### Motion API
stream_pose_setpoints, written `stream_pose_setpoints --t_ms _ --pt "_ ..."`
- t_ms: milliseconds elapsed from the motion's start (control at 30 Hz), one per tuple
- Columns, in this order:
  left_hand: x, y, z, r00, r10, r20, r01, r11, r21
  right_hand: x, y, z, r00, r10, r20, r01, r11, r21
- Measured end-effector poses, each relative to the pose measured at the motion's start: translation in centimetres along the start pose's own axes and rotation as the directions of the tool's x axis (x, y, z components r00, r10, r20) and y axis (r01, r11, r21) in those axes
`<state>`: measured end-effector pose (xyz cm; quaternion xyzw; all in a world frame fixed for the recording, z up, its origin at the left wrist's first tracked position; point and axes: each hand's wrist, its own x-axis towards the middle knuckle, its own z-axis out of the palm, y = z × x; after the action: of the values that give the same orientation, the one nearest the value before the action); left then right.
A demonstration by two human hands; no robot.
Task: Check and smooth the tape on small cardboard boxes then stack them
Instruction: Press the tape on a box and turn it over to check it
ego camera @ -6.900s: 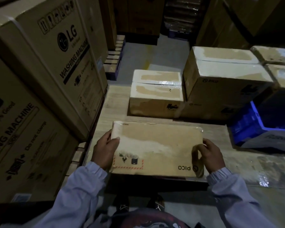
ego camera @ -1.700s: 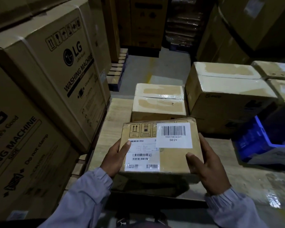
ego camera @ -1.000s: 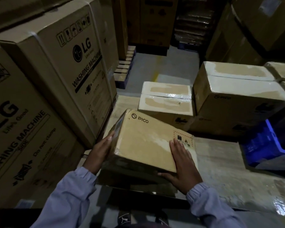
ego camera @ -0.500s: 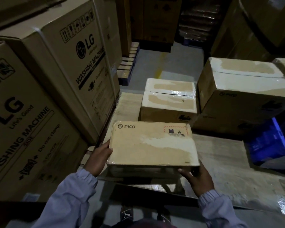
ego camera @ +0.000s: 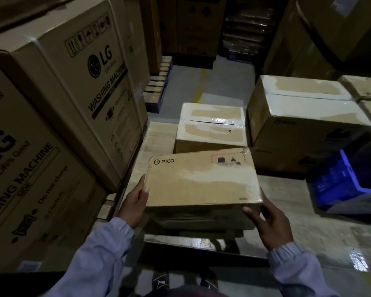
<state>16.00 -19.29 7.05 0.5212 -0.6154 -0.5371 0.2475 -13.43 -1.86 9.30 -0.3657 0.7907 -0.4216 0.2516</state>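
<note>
- One PICO box [ego camera: 201, 181], centre, held by both hands: left hand [ego camera: 134, 203] curls round its left edge, right hand [ego camera: 270, 221] its lower-right corner.
- Two LG cartons [ego camera: 79, 82], left.

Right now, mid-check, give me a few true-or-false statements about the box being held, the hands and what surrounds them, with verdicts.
1. The left hand and right hand each grip one end of the flat brown cardboard PICO box. True.
2. The box's black PICO logo sits at its near right corner. False: it is at the far left corner.
3. A blue plastic crate stands to the right of the held box. True.
4. The tall LG washing machine cartons stand on the right. False: they stand on the left.
5. The held box lies on top of the two small taped cardboard boxes. False: it is in front of them.
</note>
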Motion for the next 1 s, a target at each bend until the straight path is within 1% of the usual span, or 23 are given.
stream_pose_setpoints --t_ms 67,133,167,233,333,400,433,467,500,533,600,633,667,700,733,767,833,867,933,967,1000 --pt "0.0 -0.3 0.8 1.000 -0.018 0.004 0.018 0.998 0.059 0.0 -2.3 -1.1 0.998 -0.060 -0.025 0.060 0.998 -0.007" --pt "-0.2 -1.1 2.0 0.996 -0.082 0.026 0.078 0.987 0.138 -0.3 -4.5 -2.0 0.986 -0.164 -0.037 0.161 0.984 -0.072" --pt "-0.3 -1.4 2.8 0.992 -0.121 0.033 0.115 0.981 0.154 -0.5 -5.4 -2.3 0.972 -0.230 -0.048 0.225 0.969 -0.104" --pt "-0.8 -1.6 4.7 0.984 -0.158 0.082 0.142 0.974 0.176 -0.9 -6.6 -2.3 0.929 -0.368 -0.052 0.355 0.920 -0.167" --pt "-1.3 -1.1 7.0 0.959 -0.194 0.207 0.156 0.970 0.188 -1.7 -6.9 -0.8 0.872 -0.490 0.016 0.474 0.834 -0.282" --pt "-1.2 -0.5 7.4 0.951 -0.193 0.240 0.149 0.971 0.187 -2.2 -6.7 0.8 0.839 -0.538 0.084 0.530 0.771 -0.354" --pt "-1.2 0.0 7.3 0.956 -0.165 0.244 0.127 0.978 0.164 -2.4 -6.7 1.6 0.820 -0.558 0.128 0.560 0.737 -0.379" --pt "-1.3 0.4 7.1 0.960 -0.139 0.241 0.111 0.986 0.127 -2.6 -6.6 2.3 0.794 -0.580 0.181 0.600 0.702 -0.384" --pt "-1.4 1.3 6.9 0.969 -0.106 0.221 0.097 0.994 0.053 -2.7 -6.8 2.9 0.765 -0.597 0.241 0.641 0.672 -0.370" --pt "-1.5 2.0 6.6 0.976 -0.089 0.198 0.103 0.993 -0.063 -2.8 -6.8 3.5 0.729 -0.615 0.299 0.684 0.640 -0.351" --pt "-1.9 4.4 5.7 0.980 -0.103 0.172 0.159 0.921 -0.355 -2.8 -6.9 4.3 0.671 -0.620 0.406 0.741 0.577 -0.343" --pt "-2.0 5.1 5.3 0.981 -0.111 0.160 0.172 0.881 -0.440 -2.8 -6.8 4.6 0.651 -0.618 0.440 0.759 0.542 -0.362" --pt "-2.0 5.5 4.9 0.986 -0.083 0.144 0.142 0.872 -0.469 -2.8 -6.5 4.8 0.638 -0.621 0.455 0.770 0.514 -0.378" --pt "-1.9 5.6 4.4 0.993 -0.049 0.103 0.089 0.900 -0.426 -2.7 -6.3 4.8 0.635 -0.616 0.467 0.773 0.506 -0.383" --pt "-1.8 5.5 3.8 0.997 -0.039 0.069 0.062 0.921 -0.384 -2.5 -5.8 4.7 0.641 -0.616 0.458 0.768 0.502 -0.399" --pt "-1.7 5.1 3.3 0.998 -0.043 0.047 0.057 0.931 -0.361 -2.2 -5.6 4.5 0.658 -0.606 0.447 0.753 0.518 -0.406" --pt "-1.6 4.3 2.5 0.996 -0.052 0.067 0.073 0.922 -0.380 -1.6 -4.8 3.7 0.717 -0.573 0.398 0.697 0.565 -0.442" --pt "-1.7 4.1 2.2 0.995 -0.053 0.081 0.080 0.919 -0.386 -1.2 -4.3 3.2 0.743 -0.570 0.351 0.665 0.571 -0.481" --pt "-2.0 3.8 2.0 0.994 -0.062 0.091 0.097 0.890 -0.446 -0.9 -3.3 2.3 0.767 -0.577 0.281 0.628 0.588 -0.509" --pt "-2.0 3.2 2.1 0.992 -0.104 0.074 0.127 0.870 -0.476 -0.8 -2.9 1.9 0.795 -0.561 0.231 0.591 0.626 -0.509" --pt "-2.3 2.8 2.2 0.985 -0.167 0.048 0.168 0.851 -0.497 -0.7 -1.9 1.7 0.827 -0.536 0.170 0.546 0.694 -0.469"
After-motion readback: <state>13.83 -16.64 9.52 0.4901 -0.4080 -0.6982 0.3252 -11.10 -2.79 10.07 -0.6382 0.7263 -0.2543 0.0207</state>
